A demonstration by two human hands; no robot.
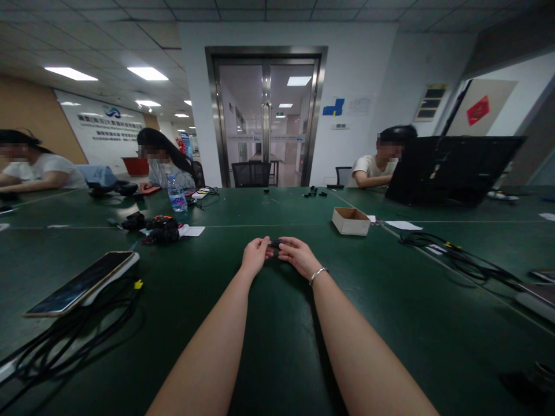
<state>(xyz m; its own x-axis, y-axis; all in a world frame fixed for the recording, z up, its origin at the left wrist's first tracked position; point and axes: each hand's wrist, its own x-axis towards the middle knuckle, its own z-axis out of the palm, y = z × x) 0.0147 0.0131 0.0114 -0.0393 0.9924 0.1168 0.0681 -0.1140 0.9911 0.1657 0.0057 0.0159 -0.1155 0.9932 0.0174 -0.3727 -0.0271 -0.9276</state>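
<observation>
Both my hands meet over the middle of the green table (277, 323), around a small dark object (274, 244). It is too small and too covered by fingers for me to name its kind. My left hand (257, 255) pinches its left end between thumb and fingers. On the other end my right hand (299, 254) is closed, with a silver bracelet on that wrist. An open cardboard box (350, 222) stands beyond my right hand, apart from it.
To the left, a phone (87, 283) leans on a white stand beside coiled black cables (82, 332). Farther back are a water bottle (177, 195) and black gear (158, 228). More cables (459, 257) and a large monitor (451, 170) lie right. Several people sit across the table.
</observation>
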